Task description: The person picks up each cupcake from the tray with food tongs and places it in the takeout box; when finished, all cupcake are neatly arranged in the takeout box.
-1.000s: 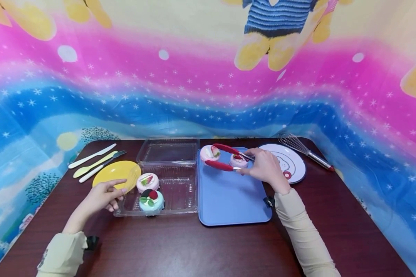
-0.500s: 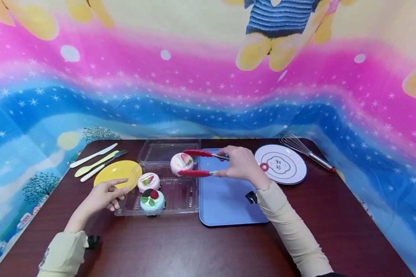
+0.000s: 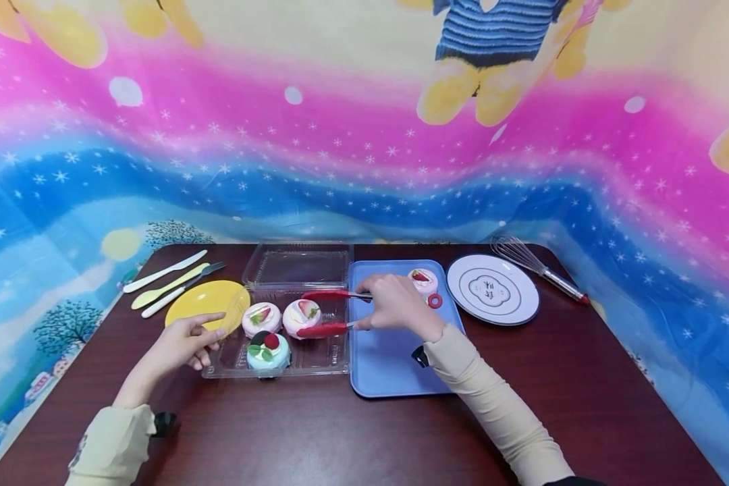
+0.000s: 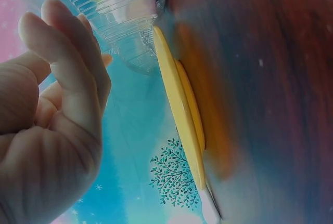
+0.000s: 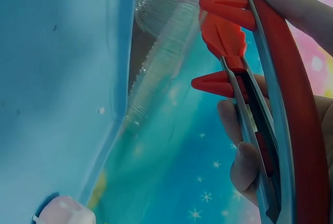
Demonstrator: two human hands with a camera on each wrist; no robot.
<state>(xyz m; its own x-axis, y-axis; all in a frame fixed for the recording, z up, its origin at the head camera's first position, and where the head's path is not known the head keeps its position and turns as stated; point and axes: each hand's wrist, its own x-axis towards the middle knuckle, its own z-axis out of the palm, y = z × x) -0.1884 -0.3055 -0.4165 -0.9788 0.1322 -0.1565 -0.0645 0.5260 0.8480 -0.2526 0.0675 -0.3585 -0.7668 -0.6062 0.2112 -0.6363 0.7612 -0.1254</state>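
Observation:
My right hand grips red-tipped metal tongs. Their tips lie on either side of a pink cake topped with a strawberry piece, inside the clear plastic container. Beside it in the container are another pink cake and a mint-green cake with a red berry and leaves. The left hand is at the container's left rim, where thumb and forefinger appear to pinch it. In the right wrist view, the tongs' head shows, with the cake mostly out of frame.
A blue tray adjoins the container and bears one more pink cake. Right of it are a white plate and a whisk. A yellow plate and cutlery lie left; the container's lid is folded back.
My right hand has moved left and toward me, carrying the pink cake in the tongs from above the tray into the container. The left hand has stayed put.

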